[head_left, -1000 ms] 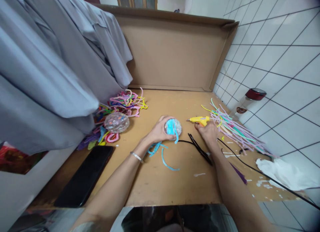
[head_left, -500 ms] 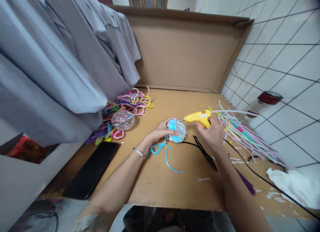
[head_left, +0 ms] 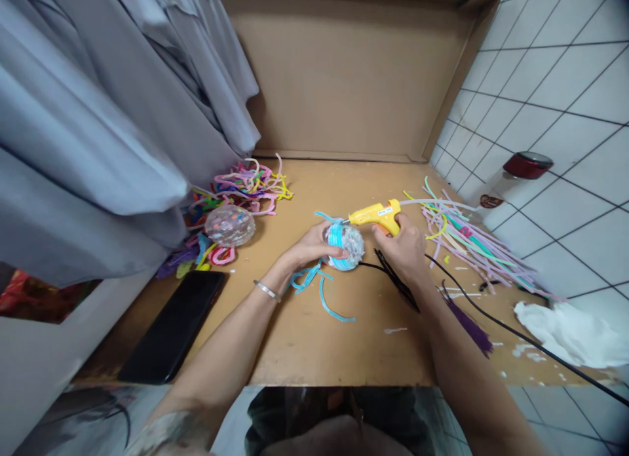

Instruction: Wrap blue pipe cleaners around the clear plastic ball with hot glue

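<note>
My left hand (head_left: pixel 312 245) is closed around a clear faceted ball (head_left: pixel 348 245) partly wrapped in light-blue pipe cleaner, held just above the cardboard worktop (head_left: pixel 314 338). My right hand (head_left: pixel 401 246) grips a yellow glue gun (head_left: pixel 376 215) whose nozzle touches the top of the ball. Loose light-blue pipe cleaner pieces (head_left: pixel 324 295) trail from the ball onto the board. A black cord (head_left: pixel 496 325) runs from the gun to the right.
A second clear ball (head_left: pixel 229 225) lies among a heap of coloured pipe cleaners (head_left: pixel 246 184) at the left. Straight pastel pipe cleaners (head_left: pixel 472 246) fan out at the right, near a red-lidded jar (head_left: pixel 515 174). A black phone (head_left: pixel 171 325), white tissue (head_left: pixel 565 331), hanging grey shirts (head_left: pixel 98 128).
My right hand lifted the glue gun off the board and brought its nozzle to the ball. My left hand turned and raised the ball slightly.
</note>
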Motion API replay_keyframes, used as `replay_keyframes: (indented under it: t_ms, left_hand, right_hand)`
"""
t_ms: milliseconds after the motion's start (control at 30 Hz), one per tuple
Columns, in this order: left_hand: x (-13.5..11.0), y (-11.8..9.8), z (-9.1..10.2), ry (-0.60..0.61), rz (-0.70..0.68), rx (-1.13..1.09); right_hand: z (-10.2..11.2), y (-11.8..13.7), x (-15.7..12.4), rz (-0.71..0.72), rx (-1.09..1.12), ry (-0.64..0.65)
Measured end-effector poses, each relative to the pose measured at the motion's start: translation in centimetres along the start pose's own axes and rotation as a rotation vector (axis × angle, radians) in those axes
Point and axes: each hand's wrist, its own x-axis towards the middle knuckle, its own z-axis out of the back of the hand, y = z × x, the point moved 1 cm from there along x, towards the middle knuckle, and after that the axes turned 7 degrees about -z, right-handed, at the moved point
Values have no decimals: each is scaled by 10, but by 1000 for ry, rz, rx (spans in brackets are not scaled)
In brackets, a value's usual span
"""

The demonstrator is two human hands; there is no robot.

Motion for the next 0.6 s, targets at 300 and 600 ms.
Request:
replay_keyframes:
  t_ms: [300, 600]
  left_hand:
    - [1, -3, -1, -23, -26, 136]
    - [0, 1, 1, -21, -5, -6]
  right_hand:
    - [1, 1, 0, -39, 5, 9]
    - [2, 1, 1, -22, 28, 10]
